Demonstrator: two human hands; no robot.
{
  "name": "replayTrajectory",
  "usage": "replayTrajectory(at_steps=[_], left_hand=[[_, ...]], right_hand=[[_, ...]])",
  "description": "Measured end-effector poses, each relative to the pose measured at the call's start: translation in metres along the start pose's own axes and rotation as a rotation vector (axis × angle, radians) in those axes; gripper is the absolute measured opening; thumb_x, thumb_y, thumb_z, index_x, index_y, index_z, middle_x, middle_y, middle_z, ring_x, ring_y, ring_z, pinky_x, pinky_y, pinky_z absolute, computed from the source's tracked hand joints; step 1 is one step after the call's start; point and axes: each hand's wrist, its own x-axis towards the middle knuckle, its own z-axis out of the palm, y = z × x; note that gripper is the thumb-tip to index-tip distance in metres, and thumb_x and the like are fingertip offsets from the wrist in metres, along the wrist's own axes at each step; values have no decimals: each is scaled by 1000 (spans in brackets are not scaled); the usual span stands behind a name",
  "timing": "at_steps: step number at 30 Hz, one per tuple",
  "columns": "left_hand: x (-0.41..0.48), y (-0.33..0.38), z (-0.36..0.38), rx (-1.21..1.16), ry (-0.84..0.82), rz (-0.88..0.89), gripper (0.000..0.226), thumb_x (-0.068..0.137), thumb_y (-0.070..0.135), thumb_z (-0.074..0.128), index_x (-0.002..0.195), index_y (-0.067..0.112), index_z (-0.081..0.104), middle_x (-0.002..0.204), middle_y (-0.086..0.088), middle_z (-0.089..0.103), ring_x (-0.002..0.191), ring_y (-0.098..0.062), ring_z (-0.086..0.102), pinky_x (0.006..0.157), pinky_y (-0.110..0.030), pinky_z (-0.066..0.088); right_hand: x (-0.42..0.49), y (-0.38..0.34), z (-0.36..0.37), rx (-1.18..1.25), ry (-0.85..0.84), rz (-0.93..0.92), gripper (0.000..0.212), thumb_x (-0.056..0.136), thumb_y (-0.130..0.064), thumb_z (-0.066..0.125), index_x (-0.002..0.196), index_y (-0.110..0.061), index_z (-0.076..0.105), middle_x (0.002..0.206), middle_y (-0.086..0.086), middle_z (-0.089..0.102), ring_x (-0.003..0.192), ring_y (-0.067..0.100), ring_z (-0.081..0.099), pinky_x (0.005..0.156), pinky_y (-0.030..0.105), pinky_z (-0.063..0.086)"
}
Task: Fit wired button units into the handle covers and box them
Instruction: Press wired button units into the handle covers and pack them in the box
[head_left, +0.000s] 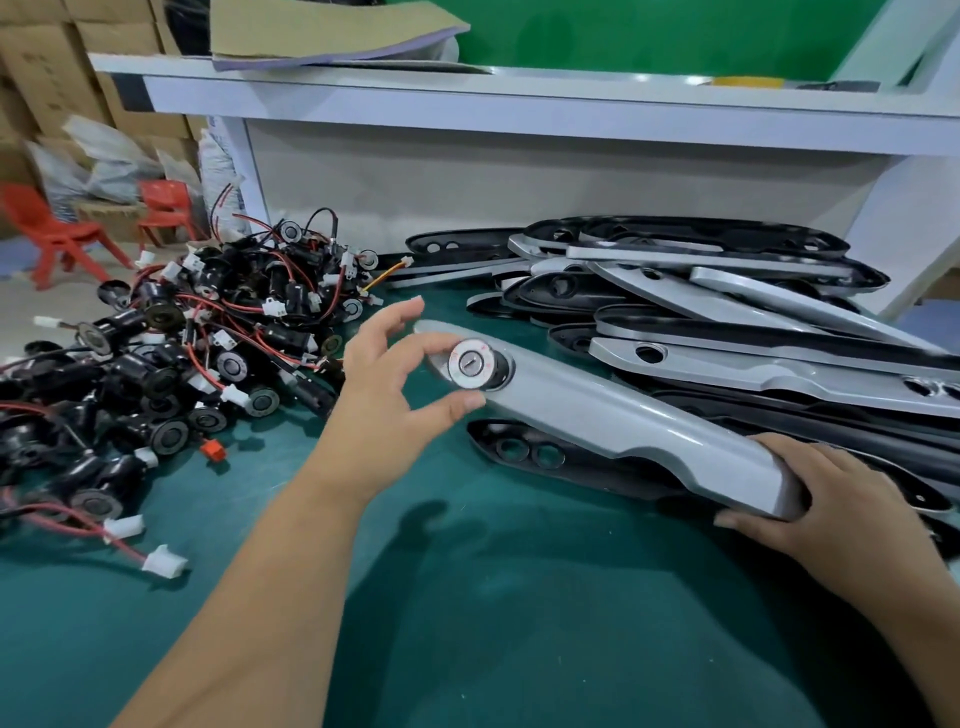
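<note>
Right now my left hand (387, 379) pinches the round silver face of a button unit (470, 364) between thumb and forefinger, the other fingers spread loosely above it. The unit sits in the hole at the far end of a silver handle cover (613, 421), slightly tilted; whether it is fully seated I cannot tell. My right hand (836, 499) grips the near end of that cover, fingers wrapped round its edge, holding it slanted above the green mat (467, 613). Under it lies a black cover (535, 457), inner side up, with two round holes showing. To my left is the heap of wired button units (171, 343), black bodies tangled in red and black leads with white plugs. To my right the stack of handle covers (727, 306) leans against the white bench frame (519, 109). Two red plastic chairs (57, 234) stand beyond the table's left edge.
</note>
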Motion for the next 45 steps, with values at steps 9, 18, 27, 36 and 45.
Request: replayTrajectory(at_steps=[9,18,27,36,45], left_hand=[[-5,16,21,98,262,160,36,74,26,81,96,41,57,133,32,22,129,3,22,113,-34,26],[-4,16,14,-289,-8,-74,89,60,53,85,122,69,22,154,18,21,140,5,23,116,-26,26],[3,1,24,-692,103,-197,70,68,15,73,119,52,44,100,26,65,102,-4,59,94,-27,47],[2,7,31,-820,111,-247,39,73,11,62,102,37,56,79,15,64,81,-9,57,86,-30,45],[0,8,30,-779,89,-276,31,75,16,60,97,36,60,80,7,64,75,-10,60,71,-21,48]], right_hand=[[-1,-5,1,-102,190,-26,82,60,-78,64,117,-19,59,101,6,67,93,33,60,84,47,43],[1,1,-2,-63,218,3,85,54,-78,54,115,-19,60,102,7,67,95,33,60,86,47,43],[0,3,-4,7,-73,-25,90,59,-85,53,127,-26,54,113,-1,63,104,26,56,90,47,43],[9,-101,-10,284,192,-298,56,73,-60,61,112,-20,61,107,-10,57,103,9,46,92,25,32],[28,-177,5,393,220,-267,49,75,-56,69,109,-21,66,113,-9,62,110,15,54,101,47,31]])
